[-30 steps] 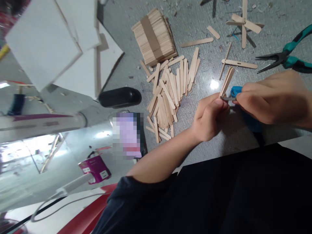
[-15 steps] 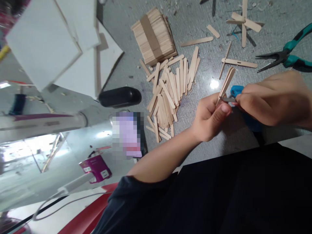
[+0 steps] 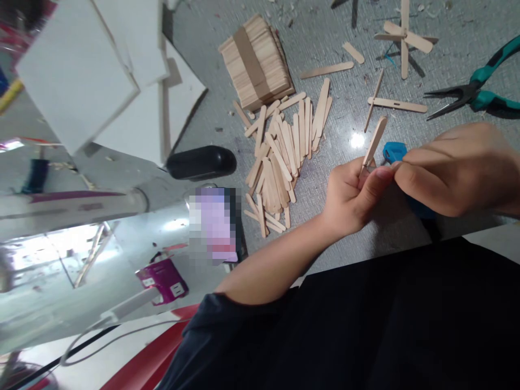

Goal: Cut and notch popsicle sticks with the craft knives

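Observation:
My left hand [image 3: 351, 196] is closed round the lower end of a wooden craft stick [image 3: 374, 141], which points up and away from me. My right hand [image 3: 455, 170] is closed on a blue-handled cutter [image 3: 393, 152] whose tip meets the stick right at my left thumb. Both hands hover over the grey tabletop [image 3: 349, 142] near its front edge. The cutter's blade is hidden between my fingers.
A loose heap of craft sticks [image 3: 282, 157] lies left of my hands, with a banded bundle of sticks [image 3: 255, 60] behind it. Teal-handled pliers [image 3: 473, 93] lie at the right. A glued stick cross [image 3: 404, 37], single sticks [image 3: 396, 104], a black case [image 3: 201, 161] and white boards [image 3: 77, 70] surround them.
The stick in my left hand has tilted slightly more upright, and my left thumb has slid up over the cutter's tip. My right hand has closed in against my left.

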{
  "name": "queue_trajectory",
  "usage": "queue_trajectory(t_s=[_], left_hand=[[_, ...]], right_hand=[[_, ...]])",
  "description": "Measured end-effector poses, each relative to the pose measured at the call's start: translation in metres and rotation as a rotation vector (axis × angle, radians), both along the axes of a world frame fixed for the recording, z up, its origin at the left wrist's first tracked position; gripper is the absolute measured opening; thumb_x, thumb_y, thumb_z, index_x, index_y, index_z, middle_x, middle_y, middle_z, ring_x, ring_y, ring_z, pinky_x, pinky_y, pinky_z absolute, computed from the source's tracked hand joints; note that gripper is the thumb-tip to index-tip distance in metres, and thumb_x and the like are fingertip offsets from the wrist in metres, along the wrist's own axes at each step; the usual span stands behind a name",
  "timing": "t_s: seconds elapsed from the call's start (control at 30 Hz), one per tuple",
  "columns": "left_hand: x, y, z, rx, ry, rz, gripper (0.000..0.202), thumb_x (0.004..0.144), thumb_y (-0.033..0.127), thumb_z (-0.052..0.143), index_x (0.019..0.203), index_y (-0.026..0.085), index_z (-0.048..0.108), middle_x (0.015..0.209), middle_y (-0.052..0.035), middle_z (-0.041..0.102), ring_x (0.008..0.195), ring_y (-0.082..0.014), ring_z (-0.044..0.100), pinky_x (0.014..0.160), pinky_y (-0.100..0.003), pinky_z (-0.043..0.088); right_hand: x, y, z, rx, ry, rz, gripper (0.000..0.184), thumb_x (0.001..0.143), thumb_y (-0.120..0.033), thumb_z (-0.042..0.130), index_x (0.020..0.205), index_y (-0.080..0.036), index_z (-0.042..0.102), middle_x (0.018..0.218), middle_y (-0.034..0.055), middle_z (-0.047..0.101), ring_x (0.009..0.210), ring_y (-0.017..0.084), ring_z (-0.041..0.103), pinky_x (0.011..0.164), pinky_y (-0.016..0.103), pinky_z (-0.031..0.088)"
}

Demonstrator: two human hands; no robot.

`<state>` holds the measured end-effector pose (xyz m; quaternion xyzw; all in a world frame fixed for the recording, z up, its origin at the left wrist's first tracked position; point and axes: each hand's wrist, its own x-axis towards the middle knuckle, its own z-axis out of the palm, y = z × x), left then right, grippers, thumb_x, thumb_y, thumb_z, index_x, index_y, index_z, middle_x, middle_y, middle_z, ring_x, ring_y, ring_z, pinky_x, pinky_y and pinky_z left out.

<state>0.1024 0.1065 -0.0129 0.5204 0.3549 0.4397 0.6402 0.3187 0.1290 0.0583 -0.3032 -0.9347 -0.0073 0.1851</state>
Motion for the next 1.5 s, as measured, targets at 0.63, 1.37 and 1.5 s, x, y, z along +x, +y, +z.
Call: queue_trajectory(t_s=[0.63, 1.37, 1.5], left_hand=[[0.0, 0.008, 0.005, 0.097, 0.009, 0.004, 0.078, 0.105, 0.083, 0.076, 0.071, 0.024, 0.039, 0.062, 0.0074, 0.028, 0.055, -0.0084, 0.018, 0.051, -0.031, 0.018], [-0.001, 0.012, 0.0, 0.195, -0.106, -0.082, 0.061, 0.117, 0.062, 0.071, 0.077, 0.025, 0.041, 0.062, 0.0079, 0.029, 0.052, -0.0067, 0.022, 0.045, -0.026, 0.022], [0.0, 0.013, -0.001, 0.221, -0.097, -0.077, 0.06, 0.117, 0.061, 0.07, 0.077, 0.025, 0.043, 0.061, 0.008, 0.028, 0.051, -0.007, 0.023, 0.044, -0.027, 0.021]], right_hand=[[0.001, 0.001, -0.003, -0.209, -0.085, -0.084, 0.044, 0.121, -0.027, 0.038, 0.08, -0.024, 0.054, 0.064, -0.0031, 0.048, 0.058, 0.015, 0.037, 0.06, 0.037, 0.021], [0.006, -0.003, -0.016, 0.225, 0.007, 0.003, 0.038, 0.115, -0.016, 0.055, 0.078, -0.022, 0.058, 0.068, -0.0051, 0.057, 0.06, 0.014, 0.041, 0.06, 0.031, 0.03], [0.007, 0.001, -0.012, 0.154, 0.046, 0.036, 0.037, 0.115, -0.016, 0.057, 0.079, -0.023, 0.059, 0.068, -0.0049, 0.058, 0.061, 0.014, 0.042, 0.059, 0.032, 0.029]])
